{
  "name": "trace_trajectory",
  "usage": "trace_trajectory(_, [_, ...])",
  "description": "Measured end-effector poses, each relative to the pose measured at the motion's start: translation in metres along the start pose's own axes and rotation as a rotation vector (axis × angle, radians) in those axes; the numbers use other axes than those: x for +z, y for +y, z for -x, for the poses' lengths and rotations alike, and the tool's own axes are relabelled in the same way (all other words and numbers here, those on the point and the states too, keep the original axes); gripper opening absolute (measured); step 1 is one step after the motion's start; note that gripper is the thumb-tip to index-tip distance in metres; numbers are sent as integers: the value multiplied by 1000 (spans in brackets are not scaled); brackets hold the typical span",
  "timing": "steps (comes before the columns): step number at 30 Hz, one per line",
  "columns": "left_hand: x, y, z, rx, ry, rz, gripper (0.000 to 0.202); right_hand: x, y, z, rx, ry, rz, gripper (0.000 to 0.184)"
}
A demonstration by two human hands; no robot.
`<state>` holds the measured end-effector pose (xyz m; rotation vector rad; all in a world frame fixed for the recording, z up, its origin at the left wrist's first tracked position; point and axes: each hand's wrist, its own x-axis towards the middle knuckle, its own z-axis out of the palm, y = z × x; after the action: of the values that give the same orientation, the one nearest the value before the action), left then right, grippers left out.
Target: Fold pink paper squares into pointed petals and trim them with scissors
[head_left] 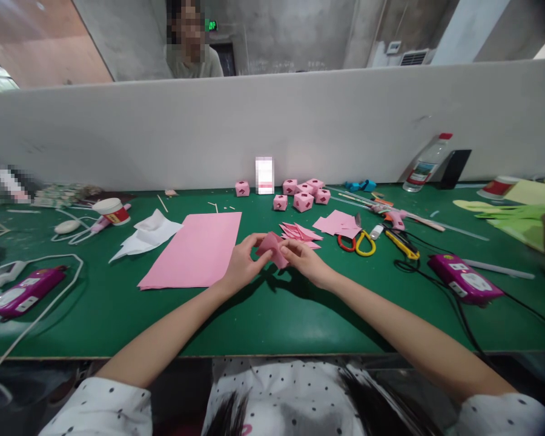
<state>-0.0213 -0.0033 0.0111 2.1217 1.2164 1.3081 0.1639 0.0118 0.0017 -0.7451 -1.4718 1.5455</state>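
Table: a green-topped work table (272,321) spans the whole view, and both forearms reach out over it.
Partition: a white partition wall (327,121) stands along the table's far edge; a person is behind it.
Sheet: a large flat pink paper sheet (195,249) lies just left of the hands.
White paper: a crumpled white paper sheet (148,235) lies left of the pink sheet.
Power strip: a purple plastic power strip (464,278) with a black cable lies well to the right.
Left hand: the left hand (244,261) has thumb and fingertips pinched on the left edge of the folded piece.
Right hand: the right hand (305,257) has its fingers closed on the right side of the same piece.
Cubes: small pink paper cubes (303,201) are clustered near the partition, beyond the hands.
Scissors: red-and-yellow-handled scissors (358,243) lie right of the hands.
Pile: a pile of pink folded triangular papers (300,232) lies just behind the right hand.
Folded piece: a small folded pink paper piece (272,248) is held between both hands, just above the table's middle.
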Motion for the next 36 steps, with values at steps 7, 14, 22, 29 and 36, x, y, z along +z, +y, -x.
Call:
trace_trajectory(7, [5, 7, 2, -2, -47, 40, 27, 8, 2, 1, -47, -101, 104, 47])
trace_trajectory(14, [3, 6, 1, -41, -24, 70, 29, 5, -2, 2, -55, -140, 157, 47])
trace_trajectory(22, [2, 4, 1, -87, -39, 87, 27, -3, 4, 1, -4, -142, 127, 46])
trace_trajectory(29, [1, 1, -2, -70, -98, 123, 40, -2, 3, 2, 2, -95, 219, 45])
trace_trajectory(36, [0, 1, -7, -177, -145, 345, 26, -4, -2, 1, 30, -46, 190, 39])
